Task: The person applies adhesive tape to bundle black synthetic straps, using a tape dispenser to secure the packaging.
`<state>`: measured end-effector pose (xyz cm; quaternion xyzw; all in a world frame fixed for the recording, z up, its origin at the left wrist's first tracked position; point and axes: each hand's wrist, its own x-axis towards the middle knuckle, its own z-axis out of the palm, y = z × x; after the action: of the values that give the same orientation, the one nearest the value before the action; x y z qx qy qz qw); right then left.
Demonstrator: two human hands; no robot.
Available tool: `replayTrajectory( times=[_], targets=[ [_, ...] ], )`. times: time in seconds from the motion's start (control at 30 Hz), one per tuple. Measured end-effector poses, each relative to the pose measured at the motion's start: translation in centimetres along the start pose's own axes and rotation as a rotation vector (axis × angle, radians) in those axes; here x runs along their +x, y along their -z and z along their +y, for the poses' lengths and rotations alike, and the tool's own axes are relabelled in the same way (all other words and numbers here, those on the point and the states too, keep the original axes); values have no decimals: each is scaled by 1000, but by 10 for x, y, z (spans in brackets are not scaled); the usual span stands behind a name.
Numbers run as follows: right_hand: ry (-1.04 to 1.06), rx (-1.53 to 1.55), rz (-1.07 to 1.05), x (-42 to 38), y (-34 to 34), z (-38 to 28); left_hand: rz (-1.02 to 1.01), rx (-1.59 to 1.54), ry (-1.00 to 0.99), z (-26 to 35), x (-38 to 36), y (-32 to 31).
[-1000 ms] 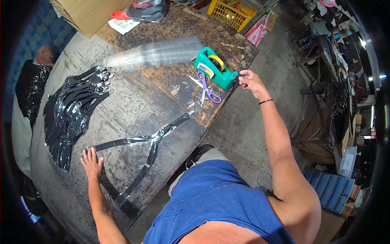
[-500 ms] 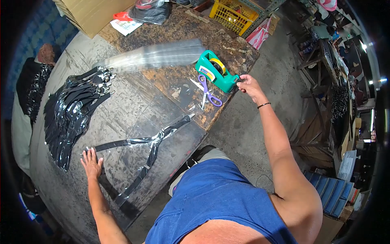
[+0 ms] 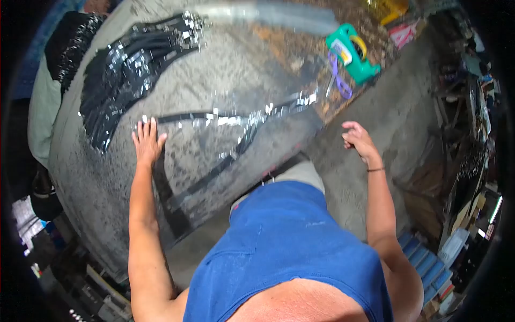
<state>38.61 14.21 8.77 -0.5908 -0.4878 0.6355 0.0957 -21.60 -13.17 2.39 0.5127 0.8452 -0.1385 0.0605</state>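
My left hand lies flat on the table with its fingers spread, the fingertips by the left end of a Y-shaped pair of black suspenders in shiny clear plastic. My right hand is in the air off the table's right edge, thumb and fingers curled together; anything between them is too small and blurred to make out. Beyond it, a green tape dispenser with a yellow-cored roll stands near the table corner. Purple-handled scissors lie beside the dispenser.
A pile of plastic-wrapped black straps with metal clips lies on the far left of the table. Clear plastic sleeves are stacked at the back. A yellow crate stands past the far corner. Blue bins sit at the right.
My right hand has left the tape dispenser's cutting end and moved back toward my body. My left hand stays flat by the suspenders' end. The camera view has shifted.
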Motion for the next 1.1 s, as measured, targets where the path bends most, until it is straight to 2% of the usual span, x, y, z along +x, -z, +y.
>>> replayTrajectory(
  times=[0.03, 0.13, 0.27, 0.4, 0.63, 0.7, 0.83, 0.93, 1.0, 1.03, 1.1],
  targets=[
    [4, 72, -116, -12, -20, 16, 18, -4, -19, -3, 1, -4],
    [-98, 110, -211, -29, -69, 56, 65, 4, -63, -10, 4, -20],
    [-249, 62, -237, -44, -110, 93, 50, 6, -67, -13, 5, -20],
    [-283, 74, -261, -46, -129, 126, 59, -9, -79, -15, 8, -20],
    [-319, -55, -247, -41, -143, 156, 82, -14, -95, -16, 9, -25],
    [-307, -254, -146, -42, -148, 152, 79, -31, -94, -16, 9, -24],
    [-322, -396, -65, -49, -151, 139, 86, -66, -96, -17, 9, -26],
    [-311, -367, 54, -61, -150, 135, 115, -92, -112, -19, 9, -30],
    [-446, -140, 25, -71, -149, 129, 140, -109, -120, -19, 8, -31],
    [-446, -145, 28, -76, -148, 130, 140, -114, -119, -19, 8, -31],
    [-501, 154, 180, -84, -148, 136, 147, -116, -120, -19, 7, -31]
  ],
)
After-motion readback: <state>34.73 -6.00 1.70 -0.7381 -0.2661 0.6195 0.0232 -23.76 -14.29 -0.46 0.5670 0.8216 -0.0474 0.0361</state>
